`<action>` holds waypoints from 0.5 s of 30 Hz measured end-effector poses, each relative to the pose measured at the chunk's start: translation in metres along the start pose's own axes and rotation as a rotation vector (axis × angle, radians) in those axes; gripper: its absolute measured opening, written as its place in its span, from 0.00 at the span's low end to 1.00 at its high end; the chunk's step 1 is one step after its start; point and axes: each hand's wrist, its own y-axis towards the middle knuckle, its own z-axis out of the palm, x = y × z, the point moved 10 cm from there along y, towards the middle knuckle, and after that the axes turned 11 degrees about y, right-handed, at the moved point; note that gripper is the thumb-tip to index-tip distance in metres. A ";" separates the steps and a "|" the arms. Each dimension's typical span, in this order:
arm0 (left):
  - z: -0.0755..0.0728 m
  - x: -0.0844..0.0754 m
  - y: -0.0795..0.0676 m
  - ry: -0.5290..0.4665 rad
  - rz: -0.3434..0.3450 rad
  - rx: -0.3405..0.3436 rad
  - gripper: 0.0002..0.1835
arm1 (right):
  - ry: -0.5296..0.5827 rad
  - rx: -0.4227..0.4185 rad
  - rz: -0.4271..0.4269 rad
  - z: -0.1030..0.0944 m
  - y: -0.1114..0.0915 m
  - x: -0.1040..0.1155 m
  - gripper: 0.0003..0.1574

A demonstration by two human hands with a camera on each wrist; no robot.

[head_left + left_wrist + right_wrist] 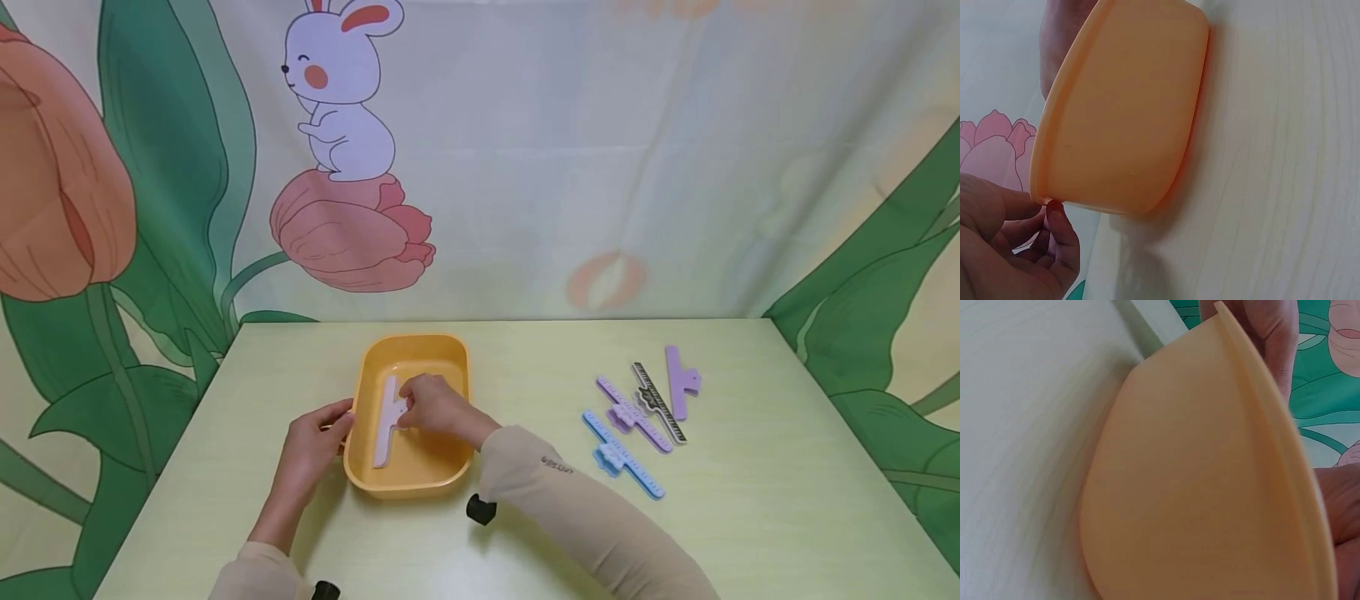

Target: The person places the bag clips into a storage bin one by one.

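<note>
A yellow-orange plastic tray (pixel 408 486) sits on the left part of the table. My left hand (pixel 309 448) pinches its left rim between thumb and fingers, and the grip shows closely in the left wrist view, where the hand (pixel 1013 250) is at the rim's corner. Inside the tray lies a pale pink ruler clip (pixel 386 429), slightly slanted. My right hand (pixel 438 407) reaches over the right wall and pinches the clip's handle. In the right wrist view, the tray's outer wall (pixel 1191 462) covers the clip and most of the right hand (pixel 1342 506).
To the right on the table (pixel 540 375) lie a blue ruler clip (pixel 622 454), a purple ruler clip (pixel 636 415), a black ruler clip (pixel 660 402) and a plain lilac clip (pixel 678 383). Behind the table hangs a printed curtain (pixel 525 167).
</note>
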 end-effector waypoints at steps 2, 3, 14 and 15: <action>0.000 0.000 0.000 -0.002 -0.001 -0.001 0.22 | -0.001 -0.002 0.003 0.000 0.000 -0.001 0.24; 0.000 0.000 0.000 -0.003 0.000 -0.001 0.22 | 0.003 -0.001 0.003 0.000 0.000 -0.001 0.23; 0.001 0.001 0.002 -0.010 0.006 -0.002 0.22 | -0.004 -0.034 -0.023 -0.003 0.000 0.001 0.25; 0.001 0.001 0.001 -0.008 0.001 -0.002 0.22 | 0.006 -0.036 -0.025 -0.004 -0.001 0.001 0.25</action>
